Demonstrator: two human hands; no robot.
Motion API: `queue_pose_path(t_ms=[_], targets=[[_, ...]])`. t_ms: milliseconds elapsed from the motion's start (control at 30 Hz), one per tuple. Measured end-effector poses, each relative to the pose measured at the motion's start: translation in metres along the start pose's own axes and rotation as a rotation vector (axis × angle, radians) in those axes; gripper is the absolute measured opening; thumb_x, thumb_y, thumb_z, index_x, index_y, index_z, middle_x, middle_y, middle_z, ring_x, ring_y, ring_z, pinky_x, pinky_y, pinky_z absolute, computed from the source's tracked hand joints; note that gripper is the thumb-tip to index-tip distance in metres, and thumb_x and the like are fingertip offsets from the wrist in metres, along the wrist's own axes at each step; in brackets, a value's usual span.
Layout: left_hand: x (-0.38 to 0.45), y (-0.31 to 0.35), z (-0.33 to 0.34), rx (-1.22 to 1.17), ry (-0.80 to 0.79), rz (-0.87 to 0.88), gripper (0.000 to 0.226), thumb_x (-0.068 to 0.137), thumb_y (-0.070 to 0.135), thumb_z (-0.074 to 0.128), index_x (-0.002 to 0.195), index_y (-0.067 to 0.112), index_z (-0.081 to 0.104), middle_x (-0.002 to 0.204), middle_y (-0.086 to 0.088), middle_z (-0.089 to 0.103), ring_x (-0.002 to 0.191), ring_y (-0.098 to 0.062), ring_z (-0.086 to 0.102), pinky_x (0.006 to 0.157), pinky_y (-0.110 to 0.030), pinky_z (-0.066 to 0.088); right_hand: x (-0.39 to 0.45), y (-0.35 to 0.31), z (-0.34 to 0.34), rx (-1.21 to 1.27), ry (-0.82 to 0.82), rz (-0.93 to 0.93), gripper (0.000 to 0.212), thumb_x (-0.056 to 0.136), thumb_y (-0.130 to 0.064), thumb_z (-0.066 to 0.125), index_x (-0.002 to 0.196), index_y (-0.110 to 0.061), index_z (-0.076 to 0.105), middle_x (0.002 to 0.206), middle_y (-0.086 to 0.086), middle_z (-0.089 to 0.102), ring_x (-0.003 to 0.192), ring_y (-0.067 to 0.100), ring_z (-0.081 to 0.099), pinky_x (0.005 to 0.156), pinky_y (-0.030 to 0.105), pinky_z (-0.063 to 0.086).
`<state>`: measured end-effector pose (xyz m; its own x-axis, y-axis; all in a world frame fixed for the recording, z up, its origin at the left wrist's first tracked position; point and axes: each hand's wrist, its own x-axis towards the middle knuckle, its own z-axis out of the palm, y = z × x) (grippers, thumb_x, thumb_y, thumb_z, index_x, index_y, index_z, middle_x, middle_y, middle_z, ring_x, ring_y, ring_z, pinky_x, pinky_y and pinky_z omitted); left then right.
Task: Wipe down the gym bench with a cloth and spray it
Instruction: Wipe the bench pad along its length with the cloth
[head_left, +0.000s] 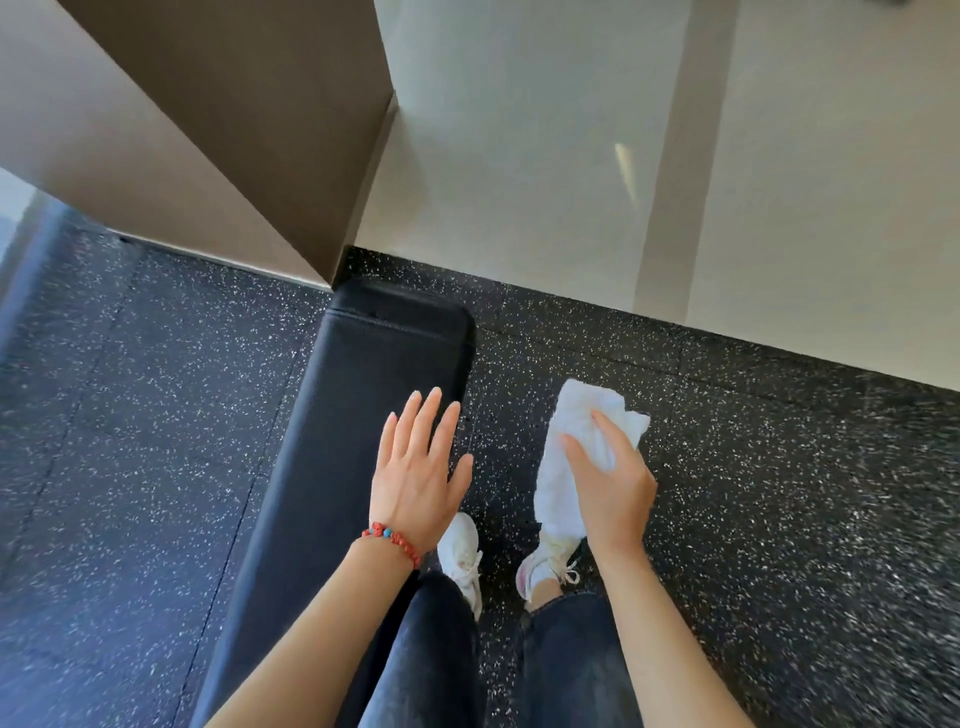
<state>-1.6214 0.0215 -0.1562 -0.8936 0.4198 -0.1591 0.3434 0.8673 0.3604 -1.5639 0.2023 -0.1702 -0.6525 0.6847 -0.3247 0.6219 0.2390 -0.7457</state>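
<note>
Left hand (415, 478) fingers straight and spread above the black gym bench (363, 395); right hand (613, 488) fingers curled, gripping white cloth (566, 467) beside the bench over speckled floor (779, 467).

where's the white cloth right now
In the head view, the white cloth is gripped in the right hand, held over the speckled floor just right of the black bench.

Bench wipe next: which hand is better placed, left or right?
Probably right. The right hand already grips the white cloth, beside the bench over the floor. The left hand, fingers spread and holding nothing, is over the bench pad.
</note>
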Motion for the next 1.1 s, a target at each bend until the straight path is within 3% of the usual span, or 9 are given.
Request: queue_pose_path(t_ms=[133,333,467,667,833,933,1100], targets=[[0.01,0.04,-0.019,0.022,-0.002,0.065,0.051,0.087,0.033,0.046,0.127,0.002,0.053,0.137,-0.02,0.048,0.128,-0.039,0.041,0.104,-0.055,0.027,0.003,-0.002,-0.053,0.047,0.105,0.073,0.042,0.075,-0.029,0.074,0.115,-0.024,0.063,0.112,-0.003,0.066,0.099,0.017,0.059,0.084,0.026,0.043],[0.031,0.127,-0.031,0.027,-0.01,0.162,0.05,0.083,0.02,0.067,0.127,0.001,0.052,0.137,-0.02,0.048,0.129,-0.04,0.04,0.104,-0.056,0.03,0.016,0.001,-0.139,0.118,0.225,0.14,0.038,0.074,-0.028,0.075,0.111,-0.028,0.065,0.107,-0.001,0.068,0.086,0.013,0.055,0.075,0.025,0.04],[0.05,0.191,-0.027,0.052,-0.022,0.241,0.052,0.079,0.019,0.072,0.125,0.001,0.055,0.134,-0.021,0.05,0.125,-0.041,0.044,0.101,-0.057,0.03,0.032,0.011,-0.193,0.17,0.249,0.183,0.039,0.075,-0.027,0.075,0.113,-0.025,0.064,0.109,0.002,0.066,0.092,0.017,0.057,0.077,0.026,0.04],[0.084,0.277,-0.022,0.049,-0.031,0.351,0.052,0.083,0.022,0.067,0.129,0.003,0.052,0.138,-0.02,0.047,0.13,-0.039,0.038,0.106,-0.053,0.022,0.064,0.018,-0.264,0.193,0.311,0.181,0.037,0.077,-0.027,0.074,0.112,-0.022,0.064,0.105,0.005,0.067,0.088,0.02,0.056,0.075,0.028,0.041],[0.111,0.337,-0.019,0.047,-0.053,0.476,0.05,0.088,0.025,0.06,0.132,0.004,0.048,0.141,-0.019,0.043,0.133,-0.037,0.034,0.11,-0.051,0.021,0.081,0.024,-0.312,0.293,0.408,0.242,0.031,0.076,-0.028,0.074,0.106,-0.025,0.066,0.092,-0.004,0.062,0.084,0.015,0.054,0.074,0.029,0.043],[0.13,0.37,-0.015,0.053,-0.081,0.547,0.052,0.093,0.03,0.052,0.138,0.008,0.041,0.147,-0.015,0.035,0.139,-0.032,0.024,0.113,-0.044,0.01,0.093,0.029,-0.335,0.315,0.478,0.269,0.028,0.077,-0.026,0.074,0.103,-0.026,0.066,0.086,-0.008,0.058,0.081,0.014,0.054,0.072,0.026,0.04],[0.176,0.431,-0.003,0.07,-0.134,0.672,0.054,0.096,0.036,0.043,0.143,0.012,0.032,0.151,-0.011,0.028,0.141,-0.028,0.017,0.114,-0.04,0.005,0.128,0.037,-0.374,0.333,0.587,0.313,0.03,0.077,-0.026,0.073,0.106,-0.025,0.066,0.093,-0.009,0.06,0.085,0.012,0.052,0.075,0.025,0.04]])
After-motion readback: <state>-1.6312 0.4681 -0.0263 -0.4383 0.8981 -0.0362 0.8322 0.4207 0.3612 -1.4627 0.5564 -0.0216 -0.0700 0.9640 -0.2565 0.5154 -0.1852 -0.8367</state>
